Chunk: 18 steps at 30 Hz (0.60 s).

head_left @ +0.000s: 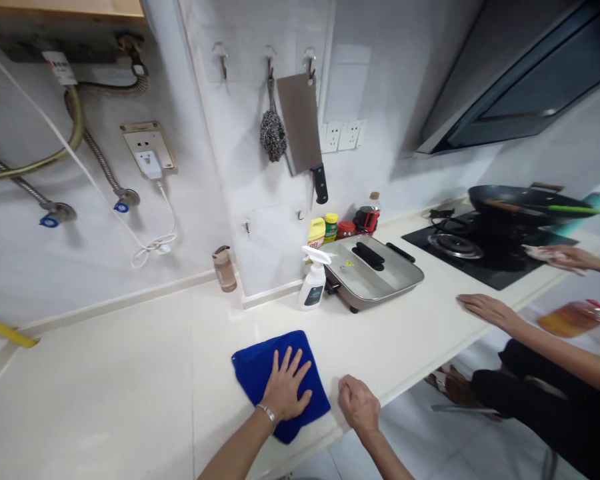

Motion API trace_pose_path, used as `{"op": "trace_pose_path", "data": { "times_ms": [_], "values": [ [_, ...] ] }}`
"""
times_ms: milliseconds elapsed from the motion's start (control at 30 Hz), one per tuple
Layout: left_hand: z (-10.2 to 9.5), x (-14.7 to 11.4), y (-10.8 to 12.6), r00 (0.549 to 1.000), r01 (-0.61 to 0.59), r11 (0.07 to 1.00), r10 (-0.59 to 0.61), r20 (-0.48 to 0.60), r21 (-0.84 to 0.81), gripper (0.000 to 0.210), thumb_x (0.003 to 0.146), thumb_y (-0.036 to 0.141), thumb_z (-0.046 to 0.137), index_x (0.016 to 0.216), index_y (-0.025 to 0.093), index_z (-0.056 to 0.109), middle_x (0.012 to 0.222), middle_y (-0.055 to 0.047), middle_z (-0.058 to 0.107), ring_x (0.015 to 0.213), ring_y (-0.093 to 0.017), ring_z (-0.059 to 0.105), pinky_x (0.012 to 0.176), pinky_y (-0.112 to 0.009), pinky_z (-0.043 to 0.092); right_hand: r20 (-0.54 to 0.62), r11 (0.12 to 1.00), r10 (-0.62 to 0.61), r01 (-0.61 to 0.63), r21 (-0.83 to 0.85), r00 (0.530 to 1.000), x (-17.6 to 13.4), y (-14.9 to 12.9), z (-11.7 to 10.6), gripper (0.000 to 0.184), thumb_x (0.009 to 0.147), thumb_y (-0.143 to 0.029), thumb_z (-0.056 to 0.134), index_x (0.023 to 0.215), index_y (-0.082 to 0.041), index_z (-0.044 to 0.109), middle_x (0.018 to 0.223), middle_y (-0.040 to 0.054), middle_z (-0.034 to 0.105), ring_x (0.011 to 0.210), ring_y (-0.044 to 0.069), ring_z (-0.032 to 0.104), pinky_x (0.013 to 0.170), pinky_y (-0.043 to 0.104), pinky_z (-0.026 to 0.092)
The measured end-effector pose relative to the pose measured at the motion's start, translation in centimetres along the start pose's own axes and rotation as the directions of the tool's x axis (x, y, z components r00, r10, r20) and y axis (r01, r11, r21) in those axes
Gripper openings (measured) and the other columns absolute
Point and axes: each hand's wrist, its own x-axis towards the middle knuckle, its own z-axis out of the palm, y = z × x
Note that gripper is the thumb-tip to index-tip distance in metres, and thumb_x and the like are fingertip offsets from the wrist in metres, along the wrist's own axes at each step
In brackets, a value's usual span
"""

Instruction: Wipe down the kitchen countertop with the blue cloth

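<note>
Blue cloth [260,370]: lay flat on the table [130,373], lower centre of frame, long axis running toward lower right. Left hand [286,390]: pressed on it, fingers spread wide. Right hand [359,403]: curled closed just right of cloth, holding nothing visible.

A bright blue cloth [260,367] lies under the left hand's fingers [286,363], on a cream-white counter [130,393] around them.

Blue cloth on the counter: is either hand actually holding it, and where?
Neither grips it. The left hand lies flat, fingers spread, on the blue cloth; the right hand rests curled on the counter, holding nothing visible.
</note>
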Motion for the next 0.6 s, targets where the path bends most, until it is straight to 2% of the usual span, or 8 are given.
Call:
{"op": "trace_pose_path", "data": {
  "times_ms": [67,133,233,333,400,467,533,600],
  "values": [
    [0.2,0.6,0.7,0.989,-0.136,0.990,0.138,0.044,-0.045,0.069,0.090,0.049,0.056,0.153,0.034,0.031,0.165,-0.005,0.017,0.152,-0.035,0.012,0.120,-0.071,0.011,0.061,0.997,0.032,-0.037,0.073,0.998,0.2,0.5,-0.6,0.034,0.086,-0.027,0.034,0.071,-0.023,0.064,0.068,0.0019,0.066,0.067,0.017,0.059,0.061,0.027,0.038],
    [0.1,0.4,0.6,0.979,-0.197,0.978,0.200,0.041,-0.062,0.064,0.091,0.045,0.055,0.151,0.033,0.036,0.164,-0.005,0.021,0.152,-0.031,0.017,0.122,-0.066,0.019,0.061,0.990,0.021,-0.029,0.141,0.998,0.2,0.9,-1.1,0.033,0.086,-0.028,0.034,0.076,-0.024,0.065,0.068,0.0006,0.066,0.063,0.018,0.060,0.061,0.027,0.043],
    [-0.3,-1.1,-1.0,0.994,-0.106,0.994,0.105,-0.043,-0.020,0.053,0.095,0.032,0.049,0.148,0.029,0.042,0.161,-0.007,0.031,0.150,-0.027,0.025,0.122,-0.058,0.030,-0.082,0.968,-0.123,0.137,0.208,0.989,-0.1,0.1,-1.0,0.030,0.086,-0.025,0.037,0.094,-0.023,0.066,0.086,0.0038,0.070,0.082,0.020,0.066,0.075,0.032,0.053],
    [-1.1,-3.3,-3.3,0.993,0.019,0.998,-0.013,-0.116,0.052,0.047,0.098,0.025,0.042,0.144,0.030,0.048,0.157,-0.006,0.039,0.148,-0.025,0.030,0.120,-0.056,0.034,-0.145,0.898,-0.366,0.390,0.204,0.919,-1.0,-2.9,0.5,0.041,0.083,-0.015,0.039,0.115,-0.022,0.063,0.111,0.0071,0.069,0.107,0.022,0.063,0.094,0.038,0.053],
    [-1.7,-4.4,-4.8,0.991,0.049,0.995,-0.038,-0.131,0.086,0.045,0.098,0.025,0.042,0.142,0.032,0.050,0.155,-0.005,0.042,0.146,-0.024,0.034,0.119,-0.055,0.036,-0.109,0.836,-0.509,0.521,0.174,0.854,-1.8,-5.6,1.8,0.050,0.082,-0.011,0.039,0.127,-0.020,0.059,0.128,0.0085,0.064,0.125,0.024,0.055,0.104,0.042,0.049],
    [-2.2,-4.8,-6.0,0.987,0.076,0.992,-0.060,-0.147,0.103,0.044,0.098,0.026,0.043,0.141,0.033,0.052,0.154,-0.005,0.044,0.144,-0.024,0.038,0.118,-0.054,0.038,-0.027,0.798,-0.592,0.590,0.119,0.806,-2.4,-7.9,3.1,0.056,0.081,-0.010,0.041,0.136,-0.017,0.054,0.144,0.0088,0.054,0.140,0.028,0.040,0.112,0.047,0.043],
    [-2.5,-4.4,-6.9,0.981,0.112,0.989,-0.094,-0.169,0.096,0.042,0.098,0.028,0.044,0.139,0.032,0.054,0.153,-0.005,0.046,0.143,-0.025,0.039,0.118,-0.054,0.038,0.077,0.787,-0.616,0.614,0.054,0.784,-2.9,-9.4,4.0,0.060,0.083,-0.011,0.044,0.143,-0.018,0.049,0.154,0.0069,0.043,0.147,0.032,0.027,0.117,0.054,0.036],
    [-2.7,-3.6,-7.6,0.971,0.156,0.986,-0.141,-0.193,0.065,0.041,0.098,0.029,0.044,0.138,0.031,0.055,0.150,-0.005,0.049,0.142,-0.024,0.041,0.118,-0.054,0.038,0.162,0.783,-0.614,0.622,0.002,0.772,-3.1,-9.9,4.3,0.062,0.085,-0.014,0.045,0.147,-0.021,0.044,0.158,0.0042,0.037,0.149,0.034,0.021,0.119,0.059,0.029]
  ]
}}
